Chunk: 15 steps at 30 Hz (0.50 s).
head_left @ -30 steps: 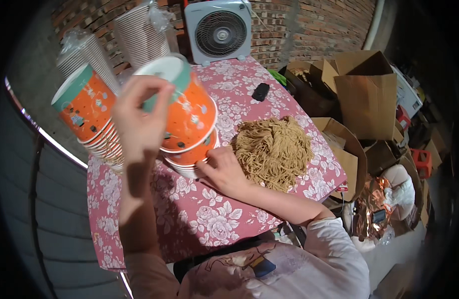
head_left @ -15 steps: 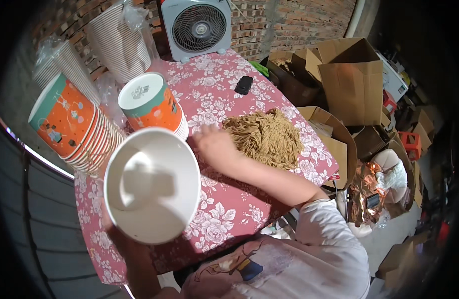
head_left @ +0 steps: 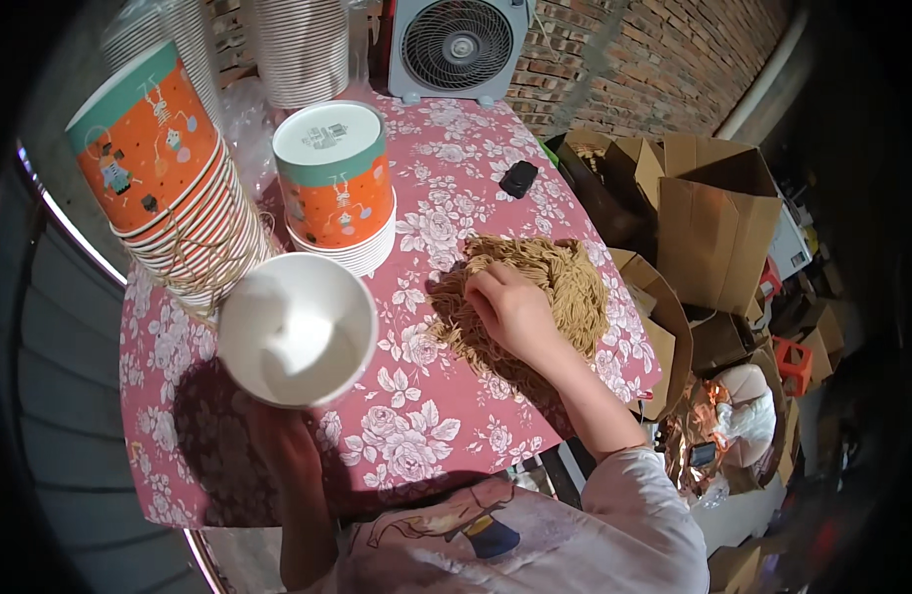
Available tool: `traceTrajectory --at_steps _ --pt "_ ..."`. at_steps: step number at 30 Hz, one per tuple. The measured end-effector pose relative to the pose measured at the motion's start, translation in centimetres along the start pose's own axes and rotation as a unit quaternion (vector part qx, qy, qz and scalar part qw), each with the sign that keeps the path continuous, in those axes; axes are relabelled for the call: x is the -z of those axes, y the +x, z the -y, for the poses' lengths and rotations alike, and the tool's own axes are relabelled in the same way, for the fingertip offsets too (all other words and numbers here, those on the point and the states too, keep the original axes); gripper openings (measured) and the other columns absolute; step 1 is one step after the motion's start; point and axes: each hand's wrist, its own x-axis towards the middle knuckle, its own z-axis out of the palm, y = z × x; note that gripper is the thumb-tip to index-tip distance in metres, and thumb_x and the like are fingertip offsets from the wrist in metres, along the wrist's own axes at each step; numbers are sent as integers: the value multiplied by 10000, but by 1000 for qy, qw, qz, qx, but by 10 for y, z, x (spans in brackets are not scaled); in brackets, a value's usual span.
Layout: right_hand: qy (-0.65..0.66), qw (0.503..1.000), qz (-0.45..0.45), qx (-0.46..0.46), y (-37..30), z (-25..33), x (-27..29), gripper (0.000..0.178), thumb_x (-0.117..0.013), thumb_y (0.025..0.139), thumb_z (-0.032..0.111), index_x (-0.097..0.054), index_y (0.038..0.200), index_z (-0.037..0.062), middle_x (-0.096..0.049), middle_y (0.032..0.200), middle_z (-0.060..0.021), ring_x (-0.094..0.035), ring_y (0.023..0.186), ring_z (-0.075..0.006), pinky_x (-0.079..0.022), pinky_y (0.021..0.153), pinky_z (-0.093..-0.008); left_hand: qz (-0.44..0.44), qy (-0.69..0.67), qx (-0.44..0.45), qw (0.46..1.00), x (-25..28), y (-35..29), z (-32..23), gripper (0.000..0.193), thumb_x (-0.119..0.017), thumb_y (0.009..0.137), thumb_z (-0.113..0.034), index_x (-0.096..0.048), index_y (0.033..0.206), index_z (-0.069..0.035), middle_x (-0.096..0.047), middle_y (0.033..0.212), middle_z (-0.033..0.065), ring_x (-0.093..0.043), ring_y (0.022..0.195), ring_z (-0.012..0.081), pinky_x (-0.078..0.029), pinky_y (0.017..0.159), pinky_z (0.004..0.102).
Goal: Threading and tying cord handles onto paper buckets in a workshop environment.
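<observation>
Here the left hand (head_left: 288, 445) grips a white paper bowl (head_left: 296, 329) from beneath, mouth up over the floral pink surface (head_left: 426, 436), while the right hand (head_left: 510, 312) closes its fingers into the tan noodle heap (head_left: 550, 287) (gathering a portion, I judge), which next needs lifting across into that bowl.

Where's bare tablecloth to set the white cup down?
Free: near strip of the tablecloth between the white cup in the left hand and the noodle pile; also the far patch between the fan and the black object. Crowded: left side, with the cup stacks.
</observation>
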Motion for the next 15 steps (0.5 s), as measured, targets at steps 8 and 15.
traceTrajectory --at_steps 8,15 --pt "310 948 -40 -51 18 57 59 70 -594 1008 48 -563 1030 -10 -600 923 -129 -588 841 -266 -483 773 -356 -58 427 -164 887 -25 -32 -26 497 -583 1029 -218 -479 1447 29 -454 1531 195 -458 1403 299 -343 1178 447" --pt "390 885 24 252 23 137 121 180 -688 920 41 -591 1060 -17 -563 986 -151 -569 859 -298 -493 709 -400 321 435 -97 836 -156 -92 -114 789 -861 854 -370 -482 1421 29 -614 1339 138 -668 1036 159 -549 791 340"
